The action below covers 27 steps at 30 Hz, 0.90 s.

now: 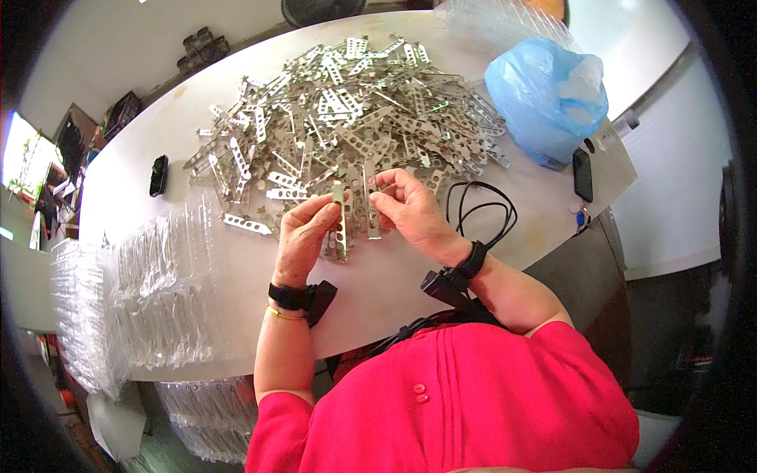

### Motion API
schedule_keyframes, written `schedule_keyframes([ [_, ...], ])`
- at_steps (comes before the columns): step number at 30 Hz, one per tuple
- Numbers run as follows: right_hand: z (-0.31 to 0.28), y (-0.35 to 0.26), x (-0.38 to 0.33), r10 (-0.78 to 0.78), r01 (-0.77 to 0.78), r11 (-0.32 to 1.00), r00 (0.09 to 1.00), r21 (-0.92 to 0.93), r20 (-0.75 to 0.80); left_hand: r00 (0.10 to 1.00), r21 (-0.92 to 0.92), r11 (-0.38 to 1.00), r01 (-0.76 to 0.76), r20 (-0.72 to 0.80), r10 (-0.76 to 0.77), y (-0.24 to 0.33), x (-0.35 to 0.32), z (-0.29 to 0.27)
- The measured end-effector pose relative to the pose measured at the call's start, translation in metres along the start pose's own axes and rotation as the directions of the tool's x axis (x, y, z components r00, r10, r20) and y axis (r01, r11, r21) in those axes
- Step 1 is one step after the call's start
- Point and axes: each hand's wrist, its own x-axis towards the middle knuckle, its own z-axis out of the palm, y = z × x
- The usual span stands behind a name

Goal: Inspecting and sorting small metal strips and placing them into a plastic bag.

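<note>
Seen from above, centre of frame: left hand (303, 230) pinched shut on an upright perforated metal strip (340, 221), thumb and fingertips meeting near its top end. Just to the right, right hand (410, 211) closed on a second metal strip (372, 206), also upright, held by its upper end; the two strips side by side, close but not clearly touching. Black wrist straps with small black units on both forearms. Directly behind the hands, filling the upper centre: a large heap of like metal strips (355, 102) spread over the pale counter (394, 284). A few loose strips (246, 224) lying apart at the heap's lower left edge. Upper right: blue plastic bag (548, 94), with a dark phone (583, 174) just below it near the counter edge. Right of the hands: a looped black cable (481, 209). Left of frame: stacks of clear plastic trays (158, 276); above them a small black object (158, 175) on the counter.
</note>
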Motion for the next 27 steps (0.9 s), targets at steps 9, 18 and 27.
schedule_keyframes([
  [9, 0.0021, -0.0022, -0.0032, 0.029, -0.028, 0.999, 0.999, -0.018, 0.043, 0.996, -0.066, 0.994, 0.084, 0.013, -0.083, 0.0013, 0.0015, -0.0029],
  [18, 0.0046, 0.0014, -0.0024, 0.015, -0.016, 1.0, 0.998, 0.001, 0.065, 0.996, -0.062, 0.994, 0.088, -0.006, -0.089, 0.0028, 0.0031, 0.0029],
  [27, 0.0032, 0.0029, -0.0027, 0.002, -0.002, 1.0, 0.998, 0.0, 0.066, 0.997, -0.089, 0.994, 0.068, 0.029, -0.066, -0.001, 0.0052, -0.0018],
])
